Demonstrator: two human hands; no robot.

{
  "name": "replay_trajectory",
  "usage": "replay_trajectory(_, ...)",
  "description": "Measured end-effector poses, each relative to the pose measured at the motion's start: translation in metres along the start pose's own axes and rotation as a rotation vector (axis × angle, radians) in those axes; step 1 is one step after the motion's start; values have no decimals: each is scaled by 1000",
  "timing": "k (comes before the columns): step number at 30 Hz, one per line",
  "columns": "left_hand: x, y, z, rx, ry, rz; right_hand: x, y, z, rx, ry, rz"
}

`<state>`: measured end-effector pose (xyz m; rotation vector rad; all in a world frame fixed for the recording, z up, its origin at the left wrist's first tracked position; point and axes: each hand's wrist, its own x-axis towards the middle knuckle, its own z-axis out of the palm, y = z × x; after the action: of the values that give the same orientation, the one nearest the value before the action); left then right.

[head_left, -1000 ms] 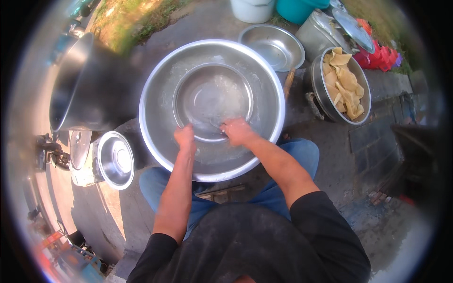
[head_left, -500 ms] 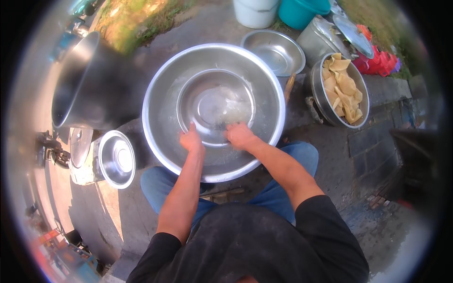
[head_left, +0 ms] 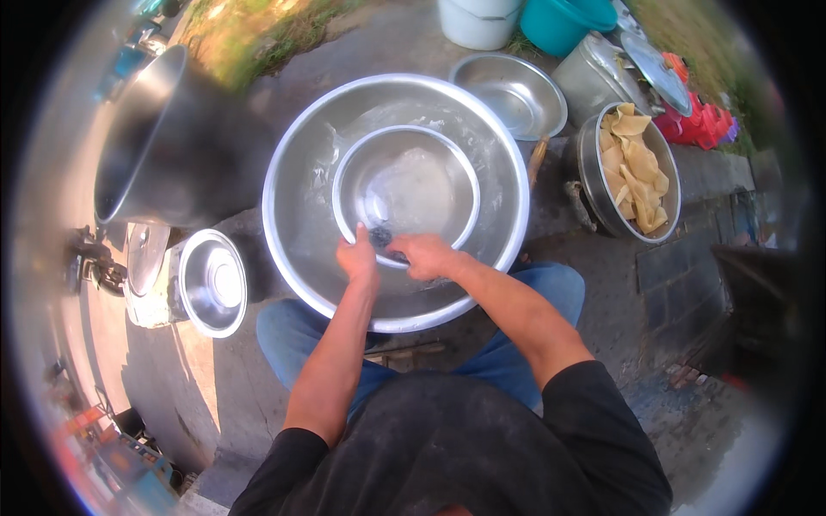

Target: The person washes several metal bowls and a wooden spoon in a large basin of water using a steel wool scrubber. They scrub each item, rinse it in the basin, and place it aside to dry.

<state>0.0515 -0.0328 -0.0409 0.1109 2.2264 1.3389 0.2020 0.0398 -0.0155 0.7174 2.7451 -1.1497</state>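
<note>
A wide metal basin [head_left: 295, 193] lies between my knees, with water in it. Inside it sits a smaller metal bowl [head_left: 434, 185], its upper side facing me. My left hand [head_left: 355, 260] grips the bowl's near rim, thumb over the edge. Just right of it, my right hand [head_left: 423, 256] is closed at the same near rim, fingers bent to the inside. A dark grey scrubber [head_left: 379, 234], looking like steel wool, shows at those fingertips against the bowl's inner wall. The rest of it is covered by the fingers.
A tall dark pot [head_left: 185, 146] stands left, above a small metal bowl [head_left: 215, 288]. Right, a metal pot [head_left: 671, 202] holds folded tan sheets. Behind are a shallow pan [head_left: 516, 99], a white bucket [head_left: 477, 21], a teal tub [head_left: 564, 26] and a lidded metal container [head_left: 594, 77].
The small bowl has shifted slightly to the right and tilted. My right hand has slid left along its rim toward my left hand, and the scrubber shows more clearly. Water has splashed in the basin.
</note>
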Motion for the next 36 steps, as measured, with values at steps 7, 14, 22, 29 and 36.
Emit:
replay_trajectory(7,35,53,-24,-197,-97,-117,-6,13,-59,-440,-292,87)
replay_trajectory(14,42,27,-12,20,27,338,-3,22,-15,-32,-202,9)
replay_trajectory(22,25,41,-20,302,107,491,52,-8,20,-206,115,-14)
replay_trajectory(29,20,51,-27,294,125,541,42,42,-10,-284,146,362)
replay_trajectory(36,21,54,-19,297,140,624,28,-23,-11,-36,-252,497)
